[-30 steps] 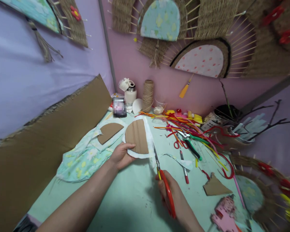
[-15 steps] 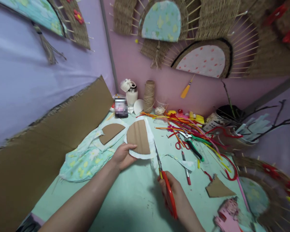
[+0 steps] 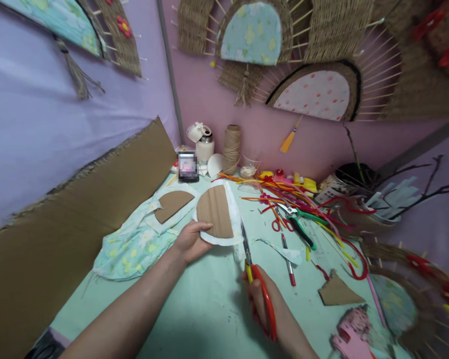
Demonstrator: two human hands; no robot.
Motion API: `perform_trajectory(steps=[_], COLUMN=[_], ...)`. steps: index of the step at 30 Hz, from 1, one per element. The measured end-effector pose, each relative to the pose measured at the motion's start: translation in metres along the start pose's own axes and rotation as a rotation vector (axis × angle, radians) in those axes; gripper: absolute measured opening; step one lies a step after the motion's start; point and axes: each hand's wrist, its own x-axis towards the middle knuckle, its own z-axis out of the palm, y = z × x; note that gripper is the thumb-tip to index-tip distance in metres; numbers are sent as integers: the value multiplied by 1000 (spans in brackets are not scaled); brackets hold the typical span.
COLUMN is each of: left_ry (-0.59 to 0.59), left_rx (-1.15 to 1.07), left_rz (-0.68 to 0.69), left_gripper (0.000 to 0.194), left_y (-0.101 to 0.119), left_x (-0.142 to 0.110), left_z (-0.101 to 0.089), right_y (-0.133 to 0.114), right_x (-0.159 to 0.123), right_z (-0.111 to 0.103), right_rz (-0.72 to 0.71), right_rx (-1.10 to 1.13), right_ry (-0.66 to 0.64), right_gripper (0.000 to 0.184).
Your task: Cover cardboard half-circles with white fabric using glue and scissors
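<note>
My left hand [image 3: 194,242] grips the lower left edge of a cardboard half-circle [image 3: 216,214] with a white fabric border [image 3: 235,219] around it, thumb on top. In my right hand [image 3: 264,299] are red-handled scissors [image 3: 249,254], their blades pointing up and away, right beside the fabric's right edge. Whether the blades touch the cloth I cannot tell. Left of the held piece, a second cardboard half-circle [image 3: 174,206] lies on light fabric. Green floral cloth [image 3: 134,252] is bunched in front of it. A thin fabric offcut [image 3: 284,251] lies to the right.
Pliers with green and black handles [image 3: 301,232], a marker [image 3: 288,262] and a cardboard scrap [image 3: 340,290] lie to the right. Colourful pipe cleaners [image 3: 284,187] spread behind them. A twine spool [image 3: 232,149] stands at the back; a tall cardboard panel [image 3: 82,209] borders the left.
The scissors and my right hand have shifted very slightly, the handles tilting a little. My left hand and the held half-circle stay almost still.
</note>
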Motion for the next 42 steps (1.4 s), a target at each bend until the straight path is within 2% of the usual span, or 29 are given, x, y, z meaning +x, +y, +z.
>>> perform_trajectory(steps=[5,17,25,31,35,42], left_ry=[-34,-77,-102,-100,-88,5], left_rx=[-3,4,41,45,51,135], left_rz=[-9,-31,-24,-16,-23,-65], left_gripper=[74,75,75,75,74,56], left_y=[-2,-6,-6,-5,-5,-10], left_x=[-1,0,1,1,0,2], left_z=[1,-2,-5,-5,-5,-3], right_y=[2,13,3,9,8,2], right_x=[-1,5,5,1,0,5], right_z=[0,1,4,1,-1,3], right_rz=[13,-45,73,-16,-46,107], right_rx=[-3,28,65,96,60,47], right_ry=[-19,52,132,28,15,106], right_gripper=[65,61,63,60,55,64])
